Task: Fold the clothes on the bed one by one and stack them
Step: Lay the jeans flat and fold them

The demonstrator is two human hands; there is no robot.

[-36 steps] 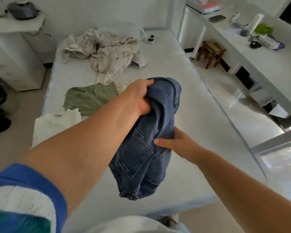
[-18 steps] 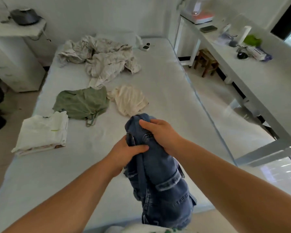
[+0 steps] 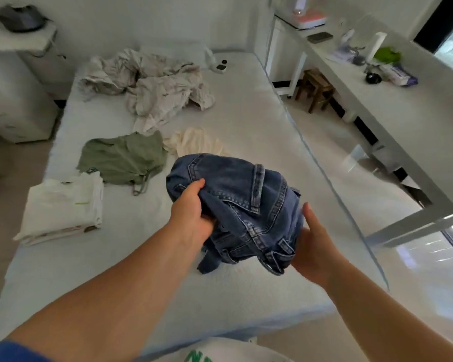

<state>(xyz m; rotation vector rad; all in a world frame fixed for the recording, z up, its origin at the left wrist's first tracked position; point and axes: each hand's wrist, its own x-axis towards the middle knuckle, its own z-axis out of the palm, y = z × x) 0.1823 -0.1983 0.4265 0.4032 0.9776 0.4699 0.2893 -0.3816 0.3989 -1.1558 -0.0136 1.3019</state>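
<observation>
Two bare hands held a bunched pair of blue denim jeans [image 3: 236, 207] above the near half of the bed [image 3: 246, 121]. Left hand [image 3: 191, 215]: fingers curled into the denim at the bundle's left edge, thumb on top, gripping a fold. Right hand [image 3: 314, 246]: set against the bundle's right side near the belt loops, thumb raised along the cloth; its fingers lay behind the denim, so how far they were curled could not be told. A short end of the jeans hung down to the mattress between the forearms. Left of the jeans, near the bed's left edge, lay a folded white garment [image 3: 63, 207]; just beyond it, an unfolded olive-green top [image 3: 120, 158]. A cream garment [image 3: 196, 142] lay crumpled beside the green top, partly hidden behind the jeans. Farther up the bed, a rumpled pale sheet [image 3: 152, 84] was heaped. To the right of the bed stood a white desk [image 3: 403, 113], with a wooden stool [image 3: 315, 88] beneath its far end.
</observation>
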